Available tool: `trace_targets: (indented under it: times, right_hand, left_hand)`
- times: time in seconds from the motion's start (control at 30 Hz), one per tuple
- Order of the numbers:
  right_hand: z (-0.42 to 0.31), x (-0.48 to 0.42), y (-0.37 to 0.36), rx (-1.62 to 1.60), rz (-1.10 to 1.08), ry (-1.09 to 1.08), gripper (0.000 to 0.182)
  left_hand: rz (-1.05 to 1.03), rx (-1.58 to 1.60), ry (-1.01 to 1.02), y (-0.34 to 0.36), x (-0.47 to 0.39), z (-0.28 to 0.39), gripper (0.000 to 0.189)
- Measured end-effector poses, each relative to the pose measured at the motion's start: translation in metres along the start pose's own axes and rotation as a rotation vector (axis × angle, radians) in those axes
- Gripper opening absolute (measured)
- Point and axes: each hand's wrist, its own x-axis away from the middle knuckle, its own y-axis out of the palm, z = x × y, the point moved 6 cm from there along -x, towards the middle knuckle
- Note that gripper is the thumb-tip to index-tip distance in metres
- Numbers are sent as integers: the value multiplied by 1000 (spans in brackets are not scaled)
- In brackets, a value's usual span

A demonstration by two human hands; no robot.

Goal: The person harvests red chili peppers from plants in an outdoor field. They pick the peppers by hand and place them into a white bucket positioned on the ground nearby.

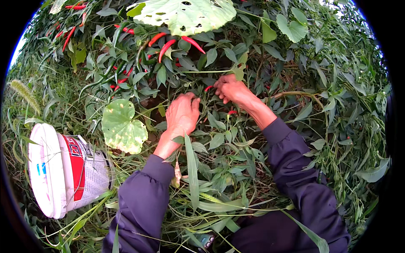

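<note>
Both hands reach into leafy chili pepper plants. My left hand (183, 113) is among the stems left of centre, back of the hand up, its fingertips partly hidden; whether it holds anything cannot be told. Up and to the right, my right hand (230, 89) has curled fingers beside a small red chili pepper (208, 88); a grip on it is not plain. Another red chili (232, 112) lies below that hand. Larger red chilies (166, 50) hang above my hands, under a big holed leaf (186, 15). Long green chilies (96, 83) hang to the left.
A white plastic bucket (63, 170) with a red band and printed writing stands tilted in the grass at the left. A pale-spotted broad leaf (123, 126) is between it and my left hand. Dense plants and a bent brown stem (297, 93) lie to the right. Long grass blades cross near my body.
</note>
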Motion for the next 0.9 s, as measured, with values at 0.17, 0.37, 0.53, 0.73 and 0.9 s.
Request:
trace_targets:
  times: [0.17,0.37,0.53,0.73,0.9]
  right_hand:
    - [21,-17,23,-261,-43,55,22]
    - [15,24,37,-1094,-489,-174,25]
    - [-7,24,34,396,93,-768,20]
    - [-1,12,37,-313,-89,-480,9]
    - [-26,44,16,212,87,-1138,11]
  left_hand:
    - [227,-109,206,3,-11,-3,30]
    - [151,317,47,31,-28,-52,30]
    - [79,329,166,34,-26,-31,21]
    - [79,535,212,29,-17,-39,13]
    - [112,120,230,29,-10,-11,23]
